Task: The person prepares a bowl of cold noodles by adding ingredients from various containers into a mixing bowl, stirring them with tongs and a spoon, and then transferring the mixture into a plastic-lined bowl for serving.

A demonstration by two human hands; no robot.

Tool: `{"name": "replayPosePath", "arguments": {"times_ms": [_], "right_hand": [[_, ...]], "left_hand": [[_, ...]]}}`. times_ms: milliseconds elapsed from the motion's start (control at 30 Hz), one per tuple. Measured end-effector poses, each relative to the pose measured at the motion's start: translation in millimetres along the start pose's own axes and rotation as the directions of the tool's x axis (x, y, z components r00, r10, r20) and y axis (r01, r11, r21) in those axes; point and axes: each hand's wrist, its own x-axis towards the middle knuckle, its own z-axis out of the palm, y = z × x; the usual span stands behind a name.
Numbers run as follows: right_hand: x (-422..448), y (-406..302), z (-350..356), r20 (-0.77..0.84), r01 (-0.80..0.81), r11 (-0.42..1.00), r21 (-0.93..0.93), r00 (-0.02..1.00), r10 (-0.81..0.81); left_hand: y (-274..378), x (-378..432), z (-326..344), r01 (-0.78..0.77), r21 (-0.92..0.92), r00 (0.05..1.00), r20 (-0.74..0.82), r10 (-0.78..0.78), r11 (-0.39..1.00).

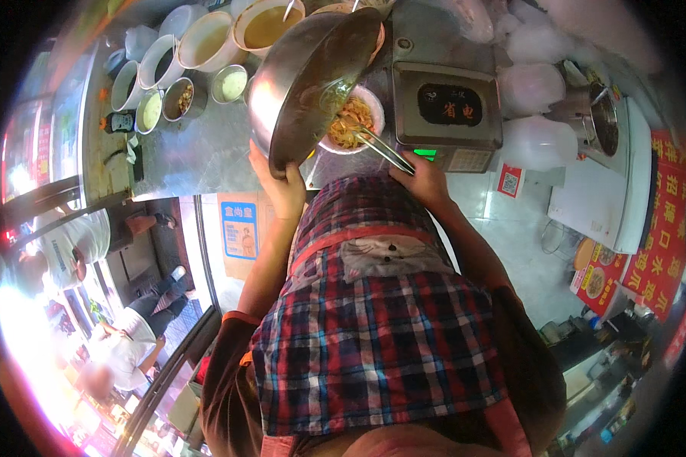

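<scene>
My left hand [280,185] grips the near rim of a large steel mixing bowl [300,74], which is tipped steeply on its side. Its mouth leans over a white takeaway bowl [379,108] filled with noodles [354,136]. In my right hand [429,178] is a pair of steel tongs [387,153]. The tongs' tips reach into the noodles inside the white bowl. Both bowls are above or on the steel counter [194,157]; the tilted one hides part of the white bowl's left side.
An electronic scale [449,103] stands just right of the noodles. Sauce tubs [206,43] and small steel pots [184,100] line the back left. Stacked white bowls [540,143] and a stockpot [600,123] are at right. A seated person [128,337] is beyond the left-hand window.
</scene>
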Motion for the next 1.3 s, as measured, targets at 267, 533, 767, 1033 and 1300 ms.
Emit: {"name": "replayPosePath", "arguments": {"times_ms": [267, 533, 767, 1033, 1300], "right_hand": [[-17.1, -26.3, -8.6, 0.063, -0.018, 0.993, 0.118, 0.998, 0.011], [-31.9, -35.0, 3.2, -0.023, -0.136, 0.99, 0.027, 0.99, 0.136], [-7.9, -105.6, -3.7, -0.01, -0.091, 0.994, 0.059, 0.996, 0.091], [89.1, -111.6, 40.0, -0.309, 0.065, 0.99, -0.129, 0.946, -0.102], [135.0, 14.9, 52.5, 0.034, -0.578, 0.664, 0.474, 0.766, 0.642]], "left_hand": [[-10.5, -26.7, 0.5, 0.19, -0.187, 0.965, -0.144, -0.218, 0.964], [-29.2, -14.3, -19.0, 0.463, -0.406, 0.859, -0.016, -0.513, 0.788], [-49.8, -7.7, -43.9, 0.577, -0.698, 0.691, 0.14, -0.709, 0.424], [-158.4, -40.9, -93.9, 0.603, -0.798, 0.496, 0.391, -0.775, -0.018], [-213.8, -25.7, -105.0, 0.598, -0.78, 0.471, 0.53, -0.705, -0.187]]}}
